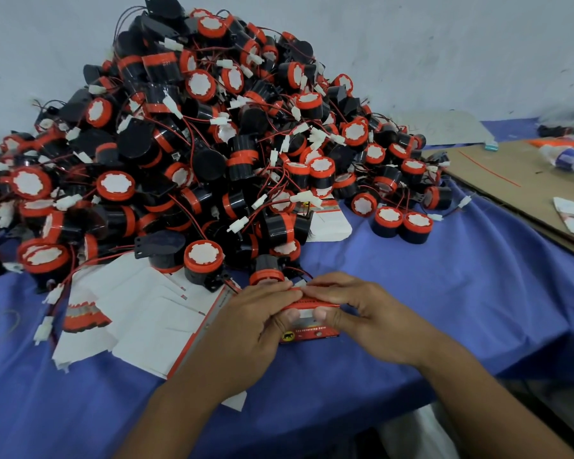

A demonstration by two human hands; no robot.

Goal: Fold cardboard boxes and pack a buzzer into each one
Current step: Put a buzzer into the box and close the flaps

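At the left of the blue-clothed counter (444, 293) lies a fanned stack of flat white cardboard box blanks (140, 313) with red printed edges. It is spread close to the left forearm, likely so the next blank can be drawn without searching. Behind it rises a great heap of black cylindrical buzzers (212, 144) with red caps, white faces and thin red and black wires ending in white plugs. The heap is banked against the wall and spills forward to the work spot, so one black and red buzzer (266, 273) sits just behind the fingers, probably kept handy for packing. The left hand (246, 323) grasps the left end of the small red cardboard box (312, 332), fingers curled over its top edge and thumb pressing the near face. The box is at the counter's front centre, between both hands. It is red with a white panel, a round yellow emblem bearing a black animal, and a line of pale lettering too small to read. Whether a buzzer is already inside is hidden. The right hand (368, 316) grips the right end in the same way, its thumb beside the other on the white panel, which I judge to be a flap being pressed shut. Farther right, a pair of upright buzzers (401, 225) stands touching, apart from the heap. Beyond them lies a brown corrugated cardboard sheet (511, 180) with a clear plastic bottle (567, 159) on it.
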